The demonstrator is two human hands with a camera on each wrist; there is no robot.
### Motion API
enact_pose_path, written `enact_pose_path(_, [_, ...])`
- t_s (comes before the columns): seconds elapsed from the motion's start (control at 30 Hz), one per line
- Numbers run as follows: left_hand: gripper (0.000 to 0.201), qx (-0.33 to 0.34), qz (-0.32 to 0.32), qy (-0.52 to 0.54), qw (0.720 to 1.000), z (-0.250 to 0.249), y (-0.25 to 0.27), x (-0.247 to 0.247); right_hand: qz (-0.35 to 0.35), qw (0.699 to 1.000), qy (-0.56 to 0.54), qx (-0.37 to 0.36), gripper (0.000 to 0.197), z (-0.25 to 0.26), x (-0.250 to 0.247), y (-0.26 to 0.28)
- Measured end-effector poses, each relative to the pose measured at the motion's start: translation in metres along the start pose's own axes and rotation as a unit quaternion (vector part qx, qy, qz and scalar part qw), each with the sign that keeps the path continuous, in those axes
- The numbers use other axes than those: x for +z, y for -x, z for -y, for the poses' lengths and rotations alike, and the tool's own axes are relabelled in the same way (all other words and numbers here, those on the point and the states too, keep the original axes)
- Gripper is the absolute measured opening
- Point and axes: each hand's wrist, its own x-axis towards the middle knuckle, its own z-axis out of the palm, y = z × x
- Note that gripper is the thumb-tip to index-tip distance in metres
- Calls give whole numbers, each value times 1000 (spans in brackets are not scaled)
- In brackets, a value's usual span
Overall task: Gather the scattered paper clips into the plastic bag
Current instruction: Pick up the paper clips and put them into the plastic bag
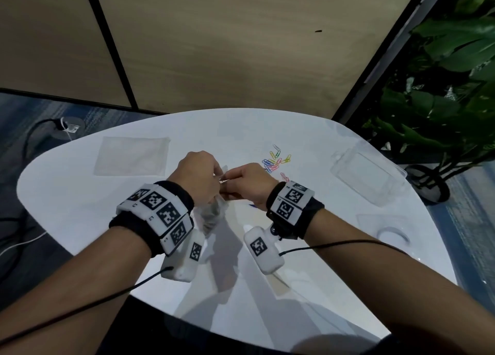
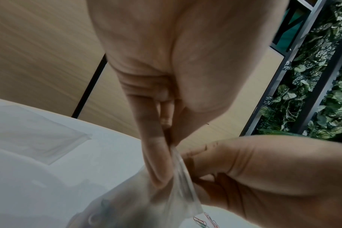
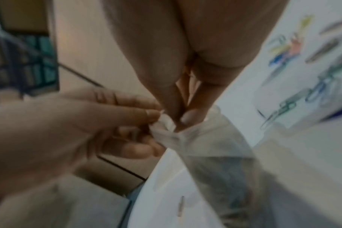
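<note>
A clear plastic bag [image 1: 212, 215] hangs between my hands above the white table [image 1: 80, 199]. My left hand [image 1: 211, 179] pinches one side of its top edge and my right hand [image 1: 234, 179] pinches the other side. In the left wrist view the left hand [image 2: 166, 154] grips the bag's rim [image 2: 181, 166], with the right hand [image 2: 263, 169] close beside it. In the right wrist view the right hand [image 3: 178, 118] holds the crumpled rim [image 3: 164, 128]. Dark shapes show dimly through the bag [image 3: 224, 177]. Several coloured paper clips [image 1: 276, 160] lie in a loose heap just beyond my right hand.
A second flat clear bag [image 1: 131, 158] lies at the table's left. A clear plastic box [image 1: 367, 174] stands at the right, with a flat clear lid [image 1: 385, 226] nearer me. A potted plant [image 1: 442, 87] stands beyond the table's right edge. Cables lie on the floor at the left.
</note>
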Motion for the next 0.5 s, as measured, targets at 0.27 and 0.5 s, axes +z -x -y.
enact_pose_path(0.27, [24, -9, 1, 6, 1000, 6, 3, -10, -28, 957, 256, -136, 13, 7, 2, 4])
enact_pose_path(0.5, [26, -8, -2, 6, 1000, 7, 2, -13, 63, 933, 290, -201, 31, 32, -14, 2])
